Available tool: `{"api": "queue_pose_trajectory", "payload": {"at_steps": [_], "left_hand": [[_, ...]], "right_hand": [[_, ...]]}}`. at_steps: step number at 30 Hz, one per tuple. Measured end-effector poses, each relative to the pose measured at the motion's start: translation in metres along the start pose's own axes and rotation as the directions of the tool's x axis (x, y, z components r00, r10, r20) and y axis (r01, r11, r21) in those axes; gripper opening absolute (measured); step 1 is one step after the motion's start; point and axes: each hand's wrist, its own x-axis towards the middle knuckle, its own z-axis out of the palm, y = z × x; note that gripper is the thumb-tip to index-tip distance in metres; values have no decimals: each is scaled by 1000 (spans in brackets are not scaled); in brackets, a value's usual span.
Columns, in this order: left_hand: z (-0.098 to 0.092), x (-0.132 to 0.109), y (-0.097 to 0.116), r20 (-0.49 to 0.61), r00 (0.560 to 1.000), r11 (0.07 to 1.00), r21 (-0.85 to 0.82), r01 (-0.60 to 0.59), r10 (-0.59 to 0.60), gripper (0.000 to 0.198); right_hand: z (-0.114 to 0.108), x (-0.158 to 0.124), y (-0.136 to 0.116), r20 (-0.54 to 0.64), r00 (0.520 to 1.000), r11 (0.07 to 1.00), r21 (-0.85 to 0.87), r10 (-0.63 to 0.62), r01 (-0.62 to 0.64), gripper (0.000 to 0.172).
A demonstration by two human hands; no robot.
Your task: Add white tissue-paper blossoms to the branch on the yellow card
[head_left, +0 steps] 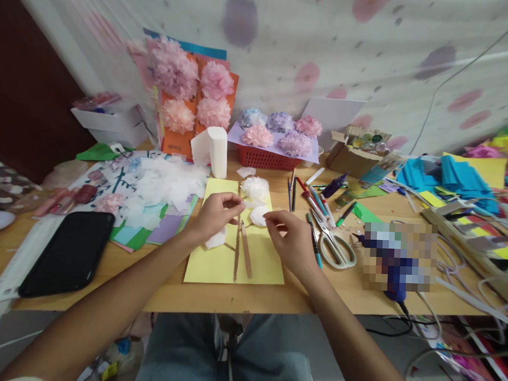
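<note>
My left hand [217, 212] and my right hand [291, 238] hover over a yellow sheet of paper [218, 264] on the wooden table. Both hands have their fingers pinched. The left hand's fingertips are by the top of two wooden sticks [242, 251] that lie on the sheet; I cannot make out what it grips. My right hand's fingertips touch a small white tissue piece [258, 215]. A white tissue flower [255, 188] rests at the sheet's far edge, and another white tissue wad [215, 239] lies under my left wrist.
A black phone [68, 252] lies at the left on a white board. White-handled scissors [332, 243] and several pens [316, 201] lie right of the sheet. A red basket [264, 157] with tissue flowers, a white tissue roll [216, 150] and coloured paper stacks [446, 178] stand behind.
</note>
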Motion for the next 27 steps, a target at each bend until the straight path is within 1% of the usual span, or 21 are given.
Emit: {"api": "queue_pose_trajectory", "payload": {"at_steps": [1, 2, 3, 4, 6, 8, 11, 14, 17, 18, 19, 20, 21, 22, 23, 24, 25, 26, 27], "left_hand": [[-3, 3, 0, -22, 1000, 999, 35, 6, -5, 31], [-4, 6, 0, -34, 999, 998, 64, 10, -8, 30], [-6, 9, 0, -35, 999, 997, 82, 11, -8, 30], [-6, 12, 0, -27, 1000, 996, 92, 7, -4, 29], [-5, 18, 2, 2, 1000, 994, 105, -7, 6, 26], [-2, 25, 5, 32, 999, 991, 130, -1, -3, 21], [3, 33, 8, 38, 998, 984, 175, 32, -40, 14], [8, 38, 6, 11, 999, 983, 180, 43, -45, 11], [12, 39, 1, -12, 999, 976, 215, 41, -39, 9], [13, 39, -1, -17, 999, 973, 228, 44, -41, 9], [14, 40, -3, -21, 999, 970, 239, 50, -46, 9], [14, 40, -4, -24, 999, 967, 248, 54, -49, 9], [15, 41, -5, -24, 999, 966, 254, 52, -47, 9], [15, 41, -6, -23, 999, 964, 261, 43, -39, 9], [15, 42, -7, -24, 999, 963, 266, 33, -27, 10], [15, 42, -7, -26, 999, 962, 273, 25, -19, 10], [16, 42, -8, -28, 999, 960, 280, 25, -18, 11], [16, 42, -8, -29, 999, 959, 282, 28, -21, 12], [16, 41, -8, -29, 999, 959, 282, 31, -23, 13]], "right_hand": [[-3, -2, 1, 121, 988, 983, -142, -100, 117, 21], [-4, -5, 1, 256, 950, 937, -252, -178, 244, 27], [-6, -7, 1, 380, 895, 870, -328, -236, 368, 30], [-6, -8, 1, 479, 833, 793, -374, -278, 480, 30], [-7, -10, 1, 602, 722, 647, -407, -340, 644, 22], [-8, -10, 1, 659, 645, 535, -409, -387, 739, 16], [-9, -7, -1, 691, 560, 414, -392, -458, 822, 20], [-9, -7, -5, 712, 470, 343, -329, -522, 880, 29], [-14, -9, -11, 752, 372, 307, -234, -545, 923, 28], [-16, -10, -12, 755, 354, 317, -203, -553, 927, 27], [-19, -11, -13, 746, 358, 351, -177, -562, 920, 26], [-22, -12, -14, 720, 390, 415, -154, -574, 897, 26], [-25, -12, -14, 664, 462, 511, -138, -588, 848, 26], [-27, -10, -13, 566, 579, 631, -128, -587, 765, 25], [-28, -7, -11, 425, 718, 759, -102, -551, 643, 22], [-28, -3, -10, 233, 855, 872, -49, -464, 487, 18], [-27, 3, -8, 30, 946, 946, 37, -324, 322, 12], [-24, 10, -5, -124, 978, 968, 164, -169, 188, 7], [-20, 17, -2, -218, 975, 952, 288, -37, 101, 9]]}}
